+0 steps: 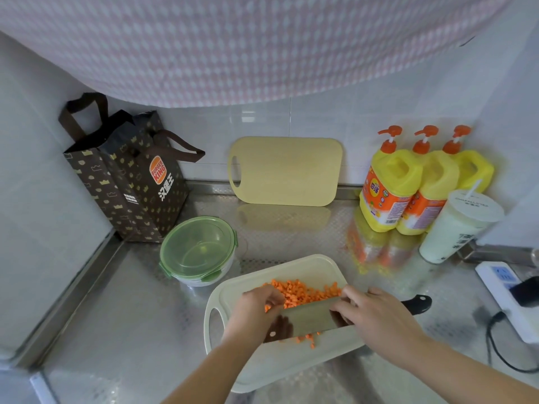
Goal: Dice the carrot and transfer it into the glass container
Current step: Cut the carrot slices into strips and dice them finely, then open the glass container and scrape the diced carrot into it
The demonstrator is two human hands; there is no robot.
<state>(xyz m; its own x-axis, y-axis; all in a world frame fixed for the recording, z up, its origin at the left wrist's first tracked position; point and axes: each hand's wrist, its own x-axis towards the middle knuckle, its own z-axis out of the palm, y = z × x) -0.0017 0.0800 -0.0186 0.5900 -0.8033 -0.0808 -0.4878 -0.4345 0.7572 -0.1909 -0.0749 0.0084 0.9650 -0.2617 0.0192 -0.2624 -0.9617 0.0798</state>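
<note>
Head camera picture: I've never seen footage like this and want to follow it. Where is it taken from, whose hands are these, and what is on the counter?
There is no machine here. A person works with two bare hands, and the single picture comes from a camera worn on their head, looking down. On the metal counter lies a pale cutting board with a heap of diced carrot. The right hand grips a wide knife at its blade, and the black handle sticks out to the right. The left hand curls against the carrot; whether it holds any is unclear. Left of the board stands a glass container with its green lid on. Behind are a paper bag, a second board leaning on the wall, three yellow bottles and a cup.
</note>
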